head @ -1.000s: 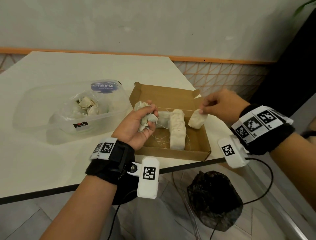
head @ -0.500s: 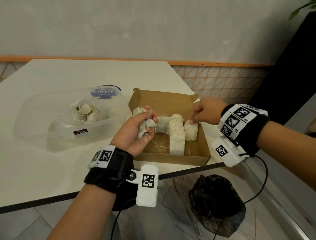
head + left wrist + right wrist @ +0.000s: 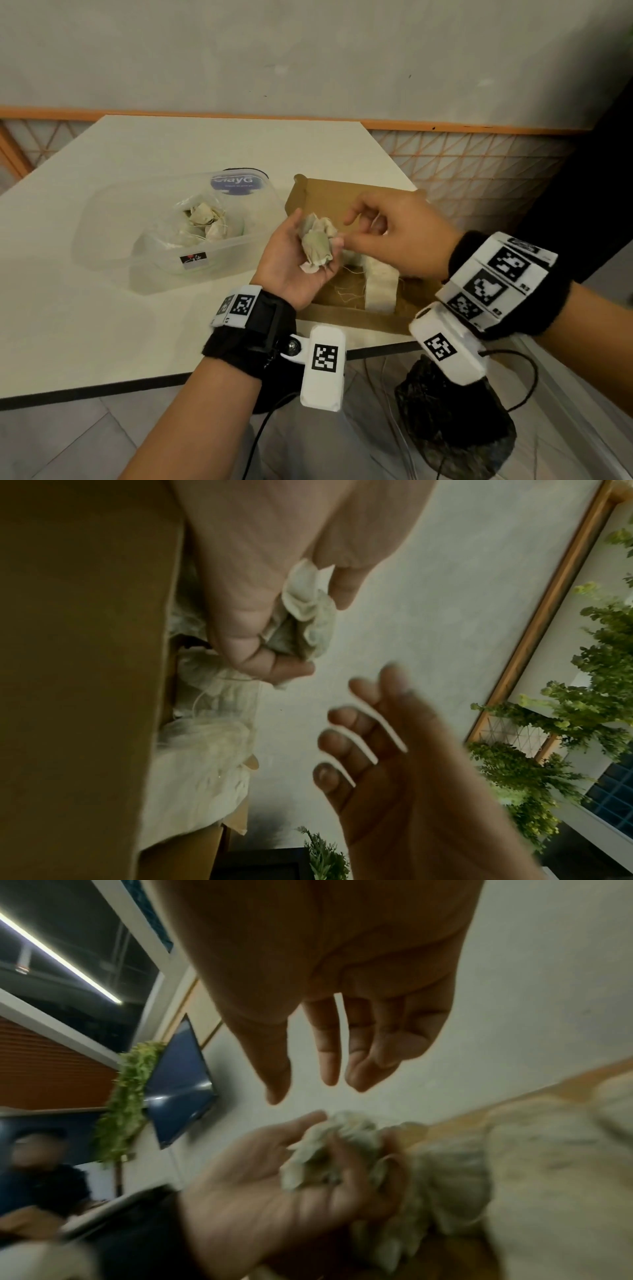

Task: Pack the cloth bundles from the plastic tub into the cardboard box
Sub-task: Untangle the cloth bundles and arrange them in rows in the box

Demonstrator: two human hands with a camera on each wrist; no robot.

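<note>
My left hand [image 3: 317, 229] is palm up over the near left corner of the cardboard box [image 3: 329, 193] and grips a crumpled pale cloth bundle [image 3: 317, 251]. The left wrist view shows its fingers curled round the bundle [image 3: 304, 615]. My right hand [image 3: 347, 230] hovers just right of it, fingers relaxed and empty, thumb near the left fingertips; the right wrist view shows it [image 3: 308, 1088] above the held bundle [image 3: 337, 1148]. Several bundles [image 3: 380, 284] lie in the box. The clear plastic tub [image 3: 113, 219] to the left holds more bundles [image 3: 205, 222].
The white table [image 3: 102, 325] ends in a dark front edge just below my wrists. A black bag [image 3: 452, 428] and cables lie on the floor beneath it. A wall runs behind the table. Another person [image 3: 37, 1167] shows blurred in the right wrist view.
My right hand set its bundle down in the box, let go, and moved left to my left hand. The left hand turned more palm up, still holding its bundle.
</note>
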